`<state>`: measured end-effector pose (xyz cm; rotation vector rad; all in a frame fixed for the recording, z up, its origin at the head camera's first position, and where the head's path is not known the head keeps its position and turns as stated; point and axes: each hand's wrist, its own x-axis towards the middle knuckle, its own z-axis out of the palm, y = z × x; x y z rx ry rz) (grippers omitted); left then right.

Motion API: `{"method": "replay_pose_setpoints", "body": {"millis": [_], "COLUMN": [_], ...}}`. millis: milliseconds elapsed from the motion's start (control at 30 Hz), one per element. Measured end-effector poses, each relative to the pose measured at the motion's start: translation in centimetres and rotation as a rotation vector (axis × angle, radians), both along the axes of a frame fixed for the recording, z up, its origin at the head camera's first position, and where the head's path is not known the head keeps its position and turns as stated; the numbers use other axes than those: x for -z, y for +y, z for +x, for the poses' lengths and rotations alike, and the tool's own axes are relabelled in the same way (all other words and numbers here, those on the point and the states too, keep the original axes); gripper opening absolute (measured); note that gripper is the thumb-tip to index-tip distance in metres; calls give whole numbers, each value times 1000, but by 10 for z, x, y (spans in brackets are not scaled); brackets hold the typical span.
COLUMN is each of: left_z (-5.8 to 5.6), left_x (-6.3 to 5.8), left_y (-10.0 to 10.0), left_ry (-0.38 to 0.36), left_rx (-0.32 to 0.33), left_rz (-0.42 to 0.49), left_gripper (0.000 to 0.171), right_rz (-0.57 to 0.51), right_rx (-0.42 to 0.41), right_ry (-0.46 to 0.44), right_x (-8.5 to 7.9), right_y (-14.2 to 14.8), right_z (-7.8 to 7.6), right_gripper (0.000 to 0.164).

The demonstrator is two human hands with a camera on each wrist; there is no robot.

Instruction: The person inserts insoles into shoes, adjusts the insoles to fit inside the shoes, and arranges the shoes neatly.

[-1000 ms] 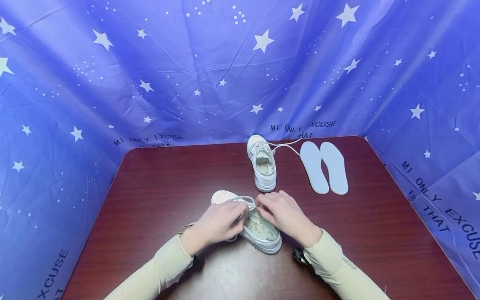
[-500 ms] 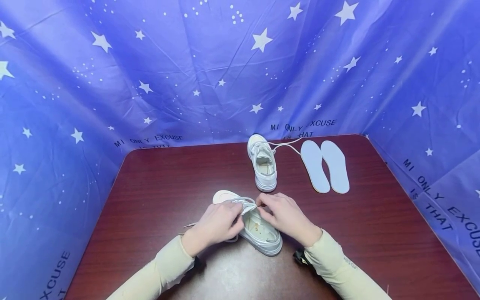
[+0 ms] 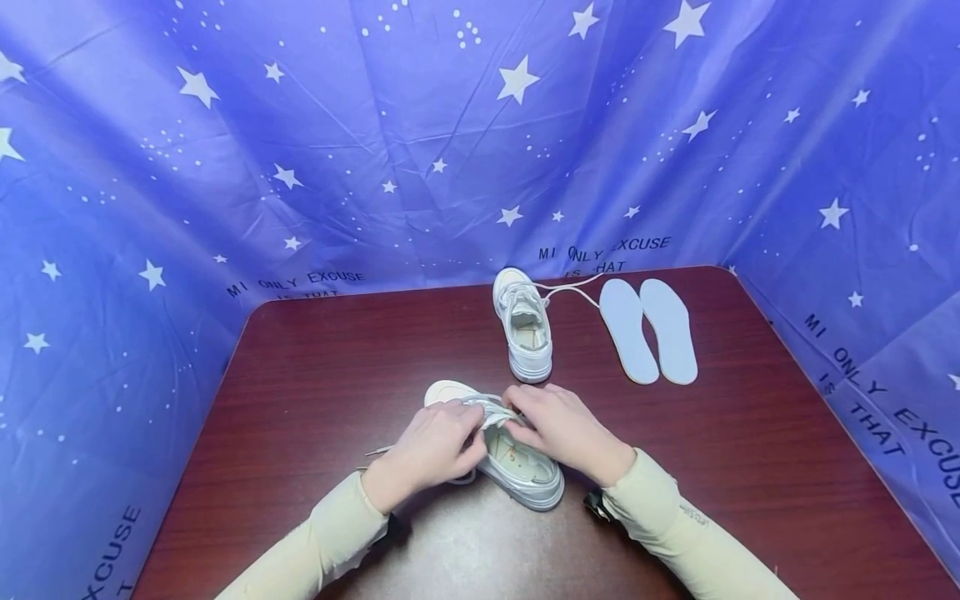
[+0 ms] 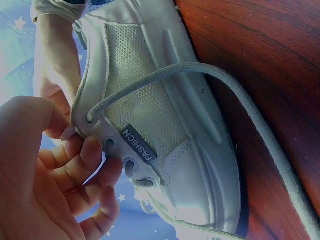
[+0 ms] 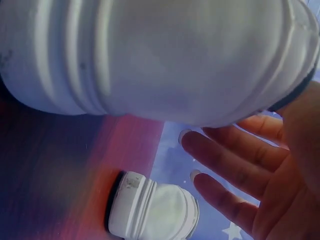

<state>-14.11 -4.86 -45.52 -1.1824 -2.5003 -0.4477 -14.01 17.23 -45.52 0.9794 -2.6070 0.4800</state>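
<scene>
A white lace-up sneaker (image 3: pixel 531 493) lies in front of me, toe pointing away to the left. My left hand (image 3: pixel 438 446) pinches the eyelet edge on its near side. In the left wrist view the thumb and fingertips meet at that edge, beside a dark "FASHION" tag (image 4: pixel 139 143). From the top eyelet a loose shoelace (image 4: pixel 250 110) runs across the mesh side. My right hand (image 3: pixel 566 429) holds the tongue area from the far side with thumb and index finger. In the right wrist view the heel hides that grip, and the other fingers (image 5: pixel 225 160) are spread.
A second white sneaker (image 3: pixel 531 365) stands behind, its laces trailing right. To its right lie two white insoles (image 3: pixel 628 333) side by side. The dark red table (image 3: pixel 315 375) is bordered by a blue star-printed curtain (image 3: pixel 420 100).
My right hand has shifted slightly left and inward over the tongue, which now sits lower. The left hand keeps its place on the eyelet edge.
</scene>
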Motion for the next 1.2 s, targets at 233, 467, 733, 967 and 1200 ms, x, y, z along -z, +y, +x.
{"method": "replay_pose_setpoints", "body": {"millis": [233,467,733,967,1200], "left_z": [-1,1,-3,-2,-3], "left_x": [1,-4,-8,-6,-2], "left_y": [1,8,16,16,15], "left_ry": [2,70,185,181,138], "left_rx": [-5,-101,-122,-90,-115], "left_rz": [1,-54,-83,-49,7], "left_gripper": [18,25,22,12,13], "right_rz": [-15,-26,-13,-31,-46], "right_rx": [8,11,0,22,28], "right_ry": [-43,-25,-26,-20,-38], "right_x": [-3,-2,-1,-2,-1], "right_y": [0,1,3,7,13], "right_z": [0,0,-1,1,2], "right_gripper": [17,16,13,11,9]}}
